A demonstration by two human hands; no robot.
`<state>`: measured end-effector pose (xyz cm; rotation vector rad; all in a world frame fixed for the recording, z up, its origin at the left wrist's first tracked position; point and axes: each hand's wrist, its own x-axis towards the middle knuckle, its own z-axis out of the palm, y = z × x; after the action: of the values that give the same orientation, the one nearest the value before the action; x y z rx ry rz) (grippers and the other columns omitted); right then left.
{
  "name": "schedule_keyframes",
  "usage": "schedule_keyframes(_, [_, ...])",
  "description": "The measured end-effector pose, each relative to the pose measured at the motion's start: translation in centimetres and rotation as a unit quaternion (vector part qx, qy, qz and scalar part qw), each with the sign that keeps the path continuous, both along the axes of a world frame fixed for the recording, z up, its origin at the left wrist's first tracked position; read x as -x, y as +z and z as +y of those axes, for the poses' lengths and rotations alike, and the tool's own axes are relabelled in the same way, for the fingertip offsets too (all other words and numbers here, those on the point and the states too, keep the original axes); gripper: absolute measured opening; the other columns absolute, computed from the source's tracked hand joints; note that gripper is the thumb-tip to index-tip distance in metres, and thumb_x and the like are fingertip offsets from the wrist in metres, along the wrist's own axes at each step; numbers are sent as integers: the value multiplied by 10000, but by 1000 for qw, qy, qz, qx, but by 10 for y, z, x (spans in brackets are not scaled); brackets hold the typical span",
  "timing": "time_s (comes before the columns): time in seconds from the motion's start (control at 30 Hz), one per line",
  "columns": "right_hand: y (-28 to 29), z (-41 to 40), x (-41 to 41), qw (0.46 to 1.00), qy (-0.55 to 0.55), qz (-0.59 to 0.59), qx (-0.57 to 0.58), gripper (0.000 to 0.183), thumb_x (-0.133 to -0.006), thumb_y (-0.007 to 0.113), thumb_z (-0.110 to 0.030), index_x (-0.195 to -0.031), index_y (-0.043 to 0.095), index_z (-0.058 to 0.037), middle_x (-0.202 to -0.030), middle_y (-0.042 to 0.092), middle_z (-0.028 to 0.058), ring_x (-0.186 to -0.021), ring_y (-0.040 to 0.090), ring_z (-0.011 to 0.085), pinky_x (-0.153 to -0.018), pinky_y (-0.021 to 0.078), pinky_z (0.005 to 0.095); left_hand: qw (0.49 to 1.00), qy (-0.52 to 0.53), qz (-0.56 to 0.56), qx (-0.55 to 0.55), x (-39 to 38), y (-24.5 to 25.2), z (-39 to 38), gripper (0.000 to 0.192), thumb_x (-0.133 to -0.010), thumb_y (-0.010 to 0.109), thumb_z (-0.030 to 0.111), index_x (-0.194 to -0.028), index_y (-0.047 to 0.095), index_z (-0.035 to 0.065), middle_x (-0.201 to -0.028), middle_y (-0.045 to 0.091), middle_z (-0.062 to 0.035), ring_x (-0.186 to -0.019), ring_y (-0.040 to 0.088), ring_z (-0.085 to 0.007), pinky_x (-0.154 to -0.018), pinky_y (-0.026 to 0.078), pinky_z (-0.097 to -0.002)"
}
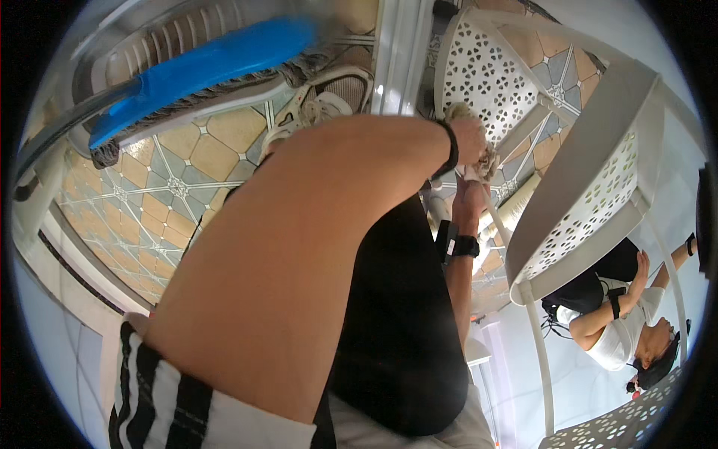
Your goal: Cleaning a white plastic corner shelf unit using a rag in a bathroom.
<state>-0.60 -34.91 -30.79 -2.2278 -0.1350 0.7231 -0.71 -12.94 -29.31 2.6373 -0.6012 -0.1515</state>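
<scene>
A bunched beige-brown cloth [487, 164] is gripped in my left hand [470, 139], which reaches across from the lower left and wears a black band at the wrist. Just below it, my right hand [472, 193], with a black strap and a small device on its wrist, is closed at the cloth's lower end. Both hands are beside a white metal rack, close to its perforated upper shelf [485, 73] and a thin white post [495, 216]. My fingers are partly hidden by the cloth and by each other.
A blue mop head [213, 67] with grey fringe lies over a plastic basin [196, 115] at upper left. A shoe [331, 104] stands on the patterned tile floor [216, 149]. Another rack tier [589, 207] juts out at right. Beyond it is a person in a white shirt [625, 337].
</scene>
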Motion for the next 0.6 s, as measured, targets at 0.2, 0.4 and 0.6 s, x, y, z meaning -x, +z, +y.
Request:
schedule_keyframes(0.2, [30, 63, 6, 908, -358, 161, -146, 227, -799, 497, 41, -1024, 474, 24, -984, 539, 119, -883, 557, 216, -811, 496, 316, 983, 167, -50, -61, -49, 16, 100, 94, -784, 547, 131, -796, 634, 97, -786, 616, -86, -815, 616, -227, -691, 516, -339])
schedule_keyframes(0.4, [28, 54, 3, 912, -333, 178, -162, 269, -795, 501, 54, -1061, 473, 31, -986, 547, 140, -896, 572, 234, -822, 512, 333, 950, 257, -20, -176, -33, 25, 83, 141, -718, 611, 152, -851, 653, 126, -991, 576, -66, -950, 544, -266, -781, 420, -384])
schedule_keyframes(0.6, [21, 52, 2, 899, -364, 190, -157, 296, -813, 459, 58, -1109, 456, 41, -1027, 545, 158, -927, 573, 248, -838, 511, 359, 987, 124, 72, 68, -16, 15, 36, 291, -778, 561, 360, -928, 630, 120, -842, 607, -109, -847, 588, -302, -737, 449, -463])
